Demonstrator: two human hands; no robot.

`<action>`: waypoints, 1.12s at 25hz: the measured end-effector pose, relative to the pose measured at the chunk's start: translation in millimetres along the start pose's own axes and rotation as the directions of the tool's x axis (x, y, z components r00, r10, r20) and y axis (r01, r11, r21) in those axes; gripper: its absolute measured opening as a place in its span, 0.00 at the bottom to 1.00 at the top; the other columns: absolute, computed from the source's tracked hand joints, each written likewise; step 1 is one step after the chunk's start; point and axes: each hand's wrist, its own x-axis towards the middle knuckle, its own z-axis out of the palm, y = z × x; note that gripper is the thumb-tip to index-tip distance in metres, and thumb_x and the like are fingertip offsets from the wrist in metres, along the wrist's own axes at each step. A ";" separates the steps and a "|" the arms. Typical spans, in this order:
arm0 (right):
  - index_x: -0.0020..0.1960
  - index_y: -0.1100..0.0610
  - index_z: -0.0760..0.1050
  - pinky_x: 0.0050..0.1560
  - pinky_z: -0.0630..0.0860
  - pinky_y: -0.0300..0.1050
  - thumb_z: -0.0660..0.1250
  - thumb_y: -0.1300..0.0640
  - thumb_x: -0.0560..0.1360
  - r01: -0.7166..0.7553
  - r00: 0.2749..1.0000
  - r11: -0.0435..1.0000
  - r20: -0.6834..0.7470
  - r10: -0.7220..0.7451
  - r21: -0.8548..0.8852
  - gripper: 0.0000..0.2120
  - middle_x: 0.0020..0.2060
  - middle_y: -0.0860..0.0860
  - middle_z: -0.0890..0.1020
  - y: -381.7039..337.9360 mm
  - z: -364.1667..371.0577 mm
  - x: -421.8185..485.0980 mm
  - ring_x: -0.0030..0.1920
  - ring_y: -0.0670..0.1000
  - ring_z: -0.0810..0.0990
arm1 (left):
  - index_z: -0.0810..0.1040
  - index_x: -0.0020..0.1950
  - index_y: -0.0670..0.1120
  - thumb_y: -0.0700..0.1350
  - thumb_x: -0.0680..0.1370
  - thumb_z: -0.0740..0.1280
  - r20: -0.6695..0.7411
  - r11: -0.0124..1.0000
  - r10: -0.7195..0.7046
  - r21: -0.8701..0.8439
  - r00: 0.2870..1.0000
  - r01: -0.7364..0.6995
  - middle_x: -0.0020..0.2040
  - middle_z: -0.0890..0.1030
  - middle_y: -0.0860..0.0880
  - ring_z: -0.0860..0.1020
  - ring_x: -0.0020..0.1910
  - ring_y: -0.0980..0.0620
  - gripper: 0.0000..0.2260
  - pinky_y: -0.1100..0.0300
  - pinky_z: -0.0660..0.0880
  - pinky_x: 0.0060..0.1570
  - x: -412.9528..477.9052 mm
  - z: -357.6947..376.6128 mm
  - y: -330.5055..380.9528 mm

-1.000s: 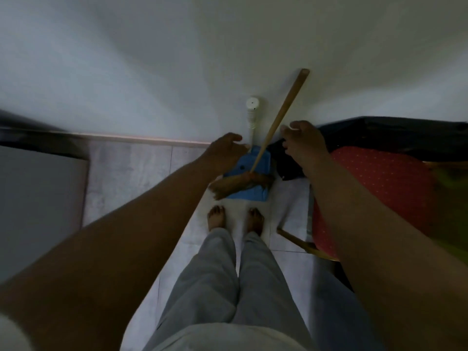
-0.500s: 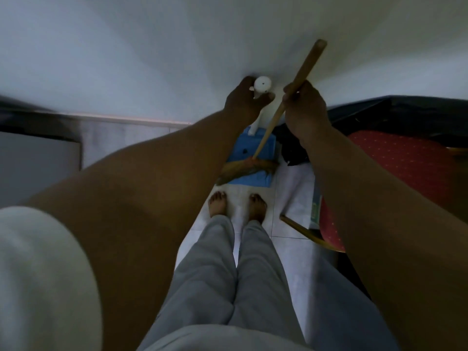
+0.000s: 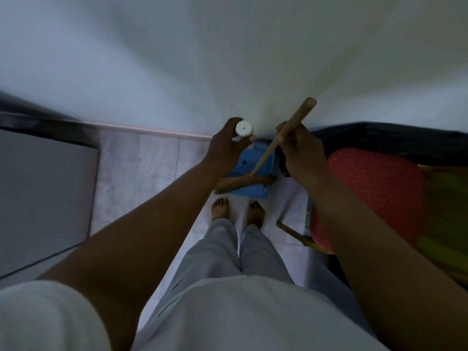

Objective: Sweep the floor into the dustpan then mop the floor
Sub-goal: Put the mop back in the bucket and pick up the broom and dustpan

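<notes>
1. Blue plastic dustpan [image 3: 253, 192] lies flat on the pale tiled floor [image 3: 141, 168] at the floor's far edge. It is close under the white wall [image 3: 228, 59] and just ahead of the person's bare feet [image 3: 220, 207].
2. The left hand [image 3: 225, 148] grips the white round-capped handle [image 3: 244, 128] that rises from the pan, fingers curled round it. The right hand [image 3: 301, 153] holds the wooden broom stick [image 3: 296, 120] partway down, fingers wrapped round it.
3. The straw-coloured bristles [image 3: 240, 183] lie across the pan near its front and touch it. The light is too dim to tell whether any sweepings are inside.
4. What could go wrong:
   - If the pan is lifted by its tall handle while the bristles press on it, it may tilt and spill.
   - If the front lip rises off the tiles, dirt would likely slip underneath.
   - The stick leans toward the wall, so its top could knock the wall on a longer stroke.
5. Room to move is tight. A red dotted chair seat [image 3: 374, 183] crowds the floor's right edge, and its wooden leg [image 3: 293, 233] is near the right foot. A grey flat panel [image 3: 43, 198] runs along the left edge. The open tiles lie between the two, mostly to the pan's left.
</notes>
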 end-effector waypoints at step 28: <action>0.55 0.48 0.75 0.39 0.71 0.23 0.61 0.51 0.80 0.691 0.556 0.718 0.576 -0.599 0.080 0.06 0.41 0.41 0.79 -228.1 118.9 -112.8 0.45 0.34 0.78 | 0.75 0.62 0.39 0.40 0.80 0.66 -0.612 0.962 -0.158 -0.272 0.775 -0.018 0.55 0.78 0.47 0.77 0.57 0.51 0.11 0.53 0.76 0.60 -257.4 -183.8 -12.8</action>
